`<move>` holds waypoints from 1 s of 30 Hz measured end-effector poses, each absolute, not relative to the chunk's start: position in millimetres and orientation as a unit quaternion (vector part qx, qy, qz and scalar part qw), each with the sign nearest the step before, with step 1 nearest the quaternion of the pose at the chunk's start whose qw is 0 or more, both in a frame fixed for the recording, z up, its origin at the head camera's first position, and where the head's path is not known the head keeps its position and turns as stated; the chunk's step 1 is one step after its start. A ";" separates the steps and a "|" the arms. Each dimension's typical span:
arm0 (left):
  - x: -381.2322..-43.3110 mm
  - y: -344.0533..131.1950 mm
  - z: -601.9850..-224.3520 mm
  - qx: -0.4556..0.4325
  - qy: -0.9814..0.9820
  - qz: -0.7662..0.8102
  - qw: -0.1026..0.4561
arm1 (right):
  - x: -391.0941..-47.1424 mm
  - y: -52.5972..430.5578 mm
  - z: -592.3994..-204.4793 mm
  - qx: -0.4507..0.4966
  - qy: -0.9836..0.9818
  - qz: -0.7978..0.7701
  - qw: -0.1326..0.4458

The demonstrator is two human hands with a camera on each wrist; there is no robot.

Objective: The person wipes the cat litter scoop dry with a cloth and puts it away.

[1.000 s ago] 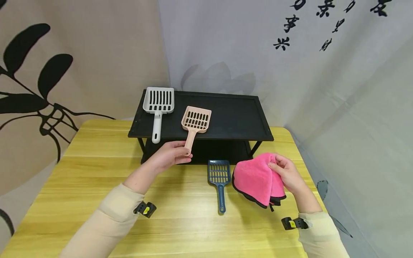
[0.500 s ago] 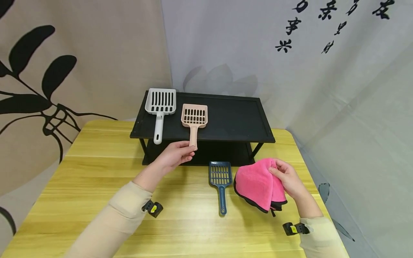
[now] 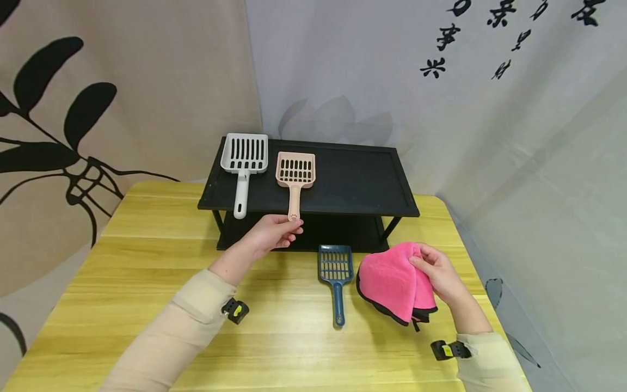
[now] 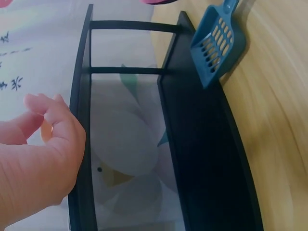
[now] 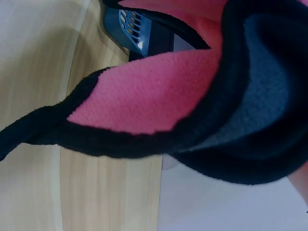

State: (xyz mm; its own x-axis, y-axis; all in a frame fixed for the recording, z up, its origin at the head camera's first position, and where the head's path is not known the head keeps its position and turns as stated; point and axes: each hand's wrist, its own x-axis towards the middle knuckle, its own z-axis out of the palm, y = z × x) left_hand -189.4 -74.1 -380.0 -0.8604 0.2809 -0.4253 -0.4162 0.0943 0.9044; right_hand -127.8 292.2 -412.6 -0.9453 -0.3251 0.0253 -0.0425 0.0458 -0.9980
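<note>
My left hand [image 3: 274, 235] pinches the handle end of a pink litter scoop [image 3: 296, 170], whose slotted head overlaps the top of a black two-tier rack [image 3: 352, 177]. Beside it on that top lies a white litter scoop [image 3: 244, 154], its handle hanging past the front edge. My right hand [image 3: 438, 272] grips a bright pink cloth [image 3: 394, 280] with black trim, bunched up above the table. In the right wrist view the cloth [image 5: 149, 96] shows a grey inner side and covers most of the hand. A blue litter scoop [image 3: 336, 267] lies between my hands.
The rack's lower shelf [image 4: 202, 159] sits close to the wooden table [image 3: 274, 348]. Behind the rack hangs a pale curtain [image 3: 333, 65] with black plant prints and characters. The blue scoop's head lies right at the lower shelf's front edge.
My left hand has moved slightly up and forward, and the pink scoop has turned from a slant to nearly straight, farther over the rack top. The right hand keeps its hold on the cloth.
</note>
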 end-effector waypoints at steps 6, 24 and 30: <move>-194.9 -74.6 -379.6 -0.061 0.695 0.665 0.265 | -127.7 291.9 -412.9 -0.120 0.720 -0.676 0.106; -203.1 -72.5 -376.0 -0.068 0.681 0.663 0.305 | -124.2 297.6 -418.1 -0.119 0.714 -0.682 0.101; -191.2 -63.4 -393.3 -0.031 0.683 0.645 0.340 | -124.0 300.2 -418.1 -0.120 0.708 -0.690 0.094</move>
